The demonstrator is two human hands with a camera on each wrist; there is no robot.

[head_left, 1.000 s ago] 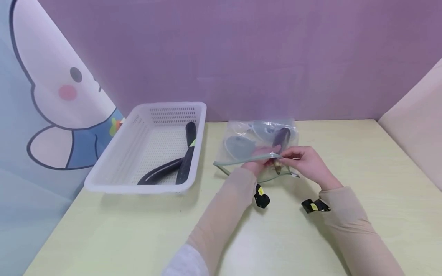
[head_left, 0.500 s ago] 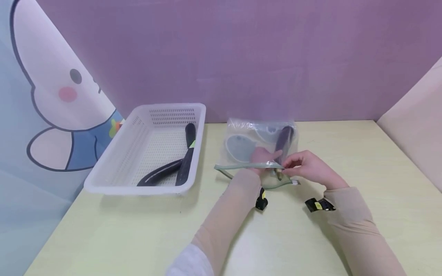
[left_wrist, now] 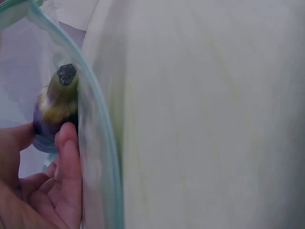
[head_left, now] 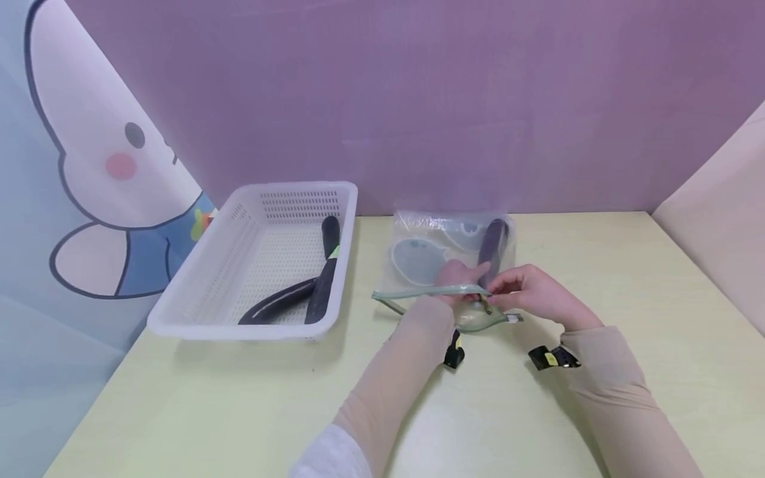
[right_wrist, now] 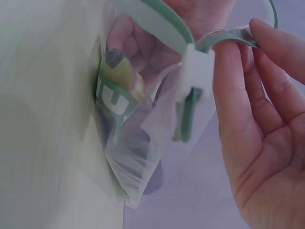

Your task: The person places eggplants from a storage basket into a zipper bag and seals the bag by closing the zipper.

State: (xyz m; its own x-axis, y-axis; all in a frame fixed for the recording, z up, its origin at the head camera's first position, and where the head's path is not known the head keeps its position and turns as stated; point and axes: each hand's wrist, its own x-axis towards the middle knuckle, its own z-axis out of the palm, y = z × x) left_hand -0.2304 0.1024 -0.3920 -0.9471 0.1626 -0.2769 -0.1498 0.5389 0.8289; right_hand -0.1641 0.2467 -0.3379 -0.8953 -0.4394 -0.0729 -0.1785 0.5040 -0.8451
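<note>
A clear zip bag [head_left: 418,261] with a green-edged mouth lies at the back of the table, its mouth toward me. Inside it, along the right side, is a long purple eggplant [head_left: 493,242]. My left hand [head_left: 457,273] reaches through the mouth into the bag. In the left wrist view its thumb and fingers [left_wrist: 70,176] hold the eggplant [left_wrist: 55,107] near the stem end. My right hand [head_left: 532,292] pinches the bag's rim at the right. A white slider [right_wrist: 198,69] sits on the zip [right_wrist: 169,21] beside those fingers, in the right wrist view.
To the left stands a white perforated basket [head_left: 239,328] with long dark eggplants [head_left: 281,300] in it, a green band [head_left: 333,252] among them. A purple backdrop [head_left: 436,106] rises behind the table [head_left: 478,418].
The eggplant's far end has shifted slightly right inside the bag. My right hand and the bag's mouth have come slightly nearer to me. Both hands keep their hold.
</note>
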